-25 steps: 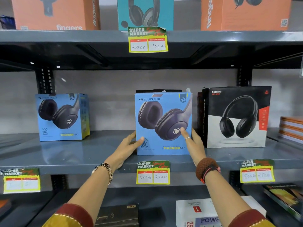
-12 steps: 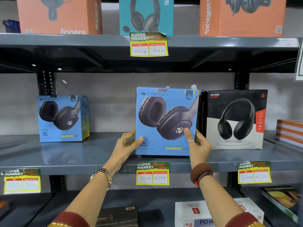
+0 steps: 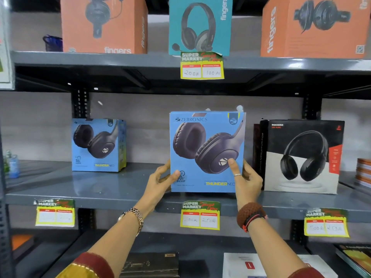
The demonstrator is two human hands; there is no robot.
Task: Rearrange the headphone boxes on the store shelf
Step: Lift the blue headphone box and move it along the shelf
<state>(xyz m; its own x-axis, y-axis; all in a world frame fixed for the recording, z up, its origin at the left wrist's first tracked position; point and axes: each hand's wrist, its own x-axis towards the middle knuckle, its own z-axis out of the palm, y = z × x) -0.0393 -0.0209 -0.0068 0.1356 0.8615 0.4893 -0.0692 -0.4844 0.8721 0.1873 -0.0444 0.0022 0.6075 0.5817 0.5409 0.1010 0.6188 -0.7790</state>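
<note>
I hold a blue Zebronics headphone box by its lower corners, in front of the middle grey shelf. My left hand grips its lower left edge, thumb on the front. My right hand grips the lower right edge, thumb on the printed earcup. A second blue Zebronics box stands at the shelf's left. A black and white Rockerz box stands just right of the held box.
The upper shelf carries two orange boxes and a teal box. Yellow price tags hang on the shelf edges. Stacked books lie at the far right. The lower shelf holds a white box and a dark box.
Both hands closed around the blue box and drew it forward, away from the black box behind it. The view has moved closer to the shelf.
</note>
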